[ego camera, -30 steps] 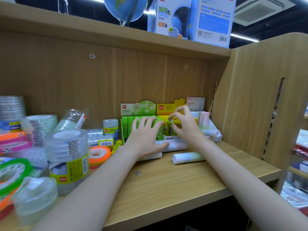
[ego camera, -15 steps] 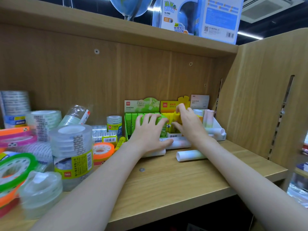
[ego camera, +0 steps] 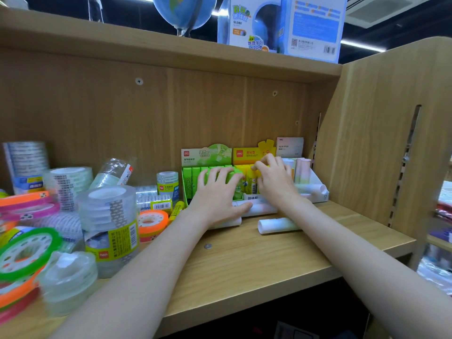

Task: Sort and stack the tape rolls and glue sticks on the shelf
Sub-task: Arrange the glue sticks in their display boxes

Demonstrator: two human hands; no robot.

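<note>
Our left hand (ego camera: 217,192) lies spread, fingers fanned over the tops of the glossy green glue sticks (ego camera: 193,179) standing upright in the green cardboard display box (ego camera: 206,155), while the thumb presses on a smooth white cylindrical glue stick (ego camera: 256,207) lying flat just in front of the boxes. At three o'clock from it, our right hand (ego camera: 274,182) curls its fingertips over the yellow glue sticks (ego camera: 249,182) in the yellow cardboard display box (ego camera: 254,151); we cannot tell whether it pinches one or only touches them.

Further toward three o'clock stands a white cardboard tray (ego camera: 318,189) holding pale pink-and-green tubes (ego camera: 303,170), some upright, one lying down. At six o'clock from our right hand, a loose white-and-pale-green glue stick (ego camera: 276,225) lies on its side on the wood-grain shelf board (ego camera: 244,265), apart from the boxes. A small yellow glue stick (ego camera: 177,209) rests tilted at nine o'clock from our left hand, beside the green box.

Further toward nine o'clock the tape rolls crowd together: a flat orange tape roll (ego camera: 151,222), a tall shrink-wrapped stack of clear tape rolls with a yellow label (ego camera: 110,228), a green-rimmed tape roll (ego camera: 27,253), thin orange and pink rolls (ego camera: 27,204), and a blurred clear stack (ego camera: 68,280) nearest us.

At twelve o'clock, on the upper shelf, sit a blue globe (ego camera: 186,11) and its blue-and-white printed box (ego camera: 281,23).
</note>
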